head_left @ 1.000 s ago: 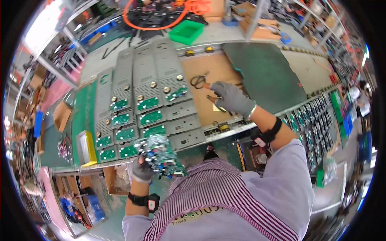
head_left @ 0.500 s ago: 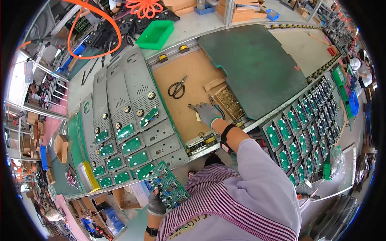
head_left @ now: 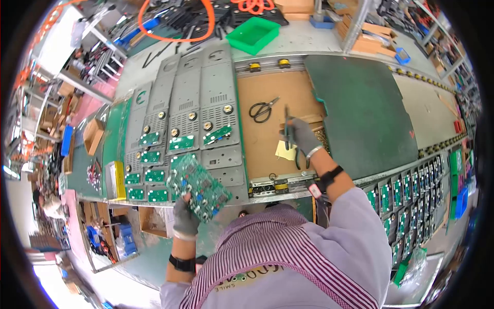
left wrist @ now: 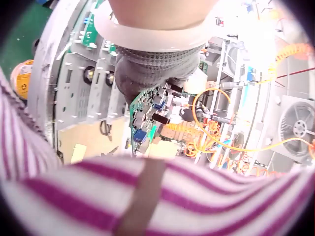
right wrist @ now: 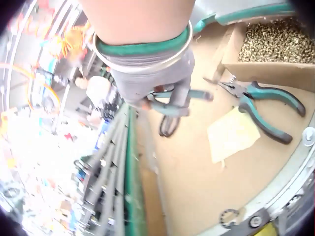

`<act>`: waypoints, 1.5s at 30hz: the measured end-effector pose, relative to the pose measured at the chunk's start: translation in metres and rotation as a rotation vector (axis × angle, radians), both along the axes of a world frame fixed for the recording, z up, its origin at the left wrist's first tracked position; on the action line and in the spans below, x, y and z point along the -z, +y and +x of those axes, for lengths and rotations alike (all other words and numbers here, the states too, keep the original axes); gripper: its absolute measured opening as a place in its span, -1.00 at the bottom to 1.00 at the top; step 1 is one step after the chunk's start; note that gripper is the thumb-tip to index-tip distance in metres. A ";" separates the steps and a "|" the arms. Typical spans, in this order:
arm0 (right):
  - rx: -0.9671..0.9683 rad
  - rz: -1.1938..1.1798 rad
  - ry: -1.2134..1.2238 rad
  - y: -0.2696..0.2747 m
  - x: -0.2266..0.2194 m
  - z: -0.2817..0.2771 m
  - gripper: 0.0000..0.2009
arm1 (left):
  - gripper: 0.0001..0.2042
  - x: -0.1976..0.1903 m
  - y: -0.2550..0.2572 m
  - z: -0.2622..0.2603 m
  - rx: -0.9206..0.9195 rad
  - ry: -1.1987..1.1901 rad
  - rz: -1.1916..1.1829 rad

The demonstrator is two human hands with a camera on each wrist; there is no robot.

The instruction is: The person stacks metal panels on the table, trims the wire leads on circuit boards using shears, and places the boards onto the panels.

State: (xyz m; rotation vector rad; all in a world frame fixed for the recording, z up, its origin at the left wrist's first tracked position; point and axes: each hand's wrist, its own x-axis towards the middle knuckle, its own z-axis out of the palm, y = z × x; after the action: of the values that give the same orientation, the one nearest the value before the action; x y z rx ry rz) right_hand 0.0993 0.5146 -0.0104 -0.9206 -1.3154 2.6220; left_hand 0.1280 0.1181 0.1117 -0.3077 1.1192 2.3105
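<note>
My gloved left hand [head_left: 186,220] grips a large green circuit board [head_left: 198,188] by its near edge, the component side facing up. In the left wrist view the same board [left wrist: 141,120] stands out from the glove [left wrist: 152,73], seen nearly edge-on. My gloved right hand [head_left: 304,138] holds a pair of teal-handled pliers [right wrist: 170,105] over the brown workboard; the head of this tool is hidden by the fingers. Second teal-handled pliers [right wrist: 251,101] lie beneath, beside a yellow paper note [right wrist: 232,135]. Black-handled scissors [head_left: 261,110] rest farther left on the brown board [head_left: 257,144].
Grey metal panels [head_left: 188,77] with small green boards lie in rows at left. A cardboard box [right wrist: 275,71] of small brass-coloured parts sits by the pliers. A dark green mat [head_left: 360,108] covers the right, a green tray [head_left: 253,35] stands behind, and more boards [head_left: 406,201] fill a rack.
My right hand reached down to the brown board and now has pliers in it, raised slightly. The left hand still holds the circuit board, which has tilted and moved up towards the panels.
</note>
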 end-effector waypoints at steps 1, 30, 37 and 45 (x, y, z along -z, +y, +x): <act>-0.049 -0.355 0.204 0.010 -0.012 0.013 -0.72 | -0.54 -0.006 0.005 -0.009 -0.021 0.015 0.036; -0.499 2.040 0.452 -0.262 -0.204 0.153 -0.56 | -0.85 -0.027 0.001 -0.025 -0.081 1.061 -0.391; -0.287 2.137 0.092 -0.244 -0.203 0.105 -0.59 | -0.79 -0.042 -0.004 -0.014 -0.063 1.080 -0.283; -0.284 2.022 0.099 -0.240 -0.198 0.099 -0.64 | -0.79 -0.041 -0.010 -0.017 -0.048 0.819 -0.055</act>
State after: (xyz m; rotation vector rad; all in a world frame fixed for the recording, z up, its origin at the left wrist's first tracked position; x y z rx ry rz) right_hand 0.1979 0.2741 0.1879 -0.1177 -2.7495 0.2818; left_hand 0.1109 0.1077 0.1531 0.6657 1.5442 2.5036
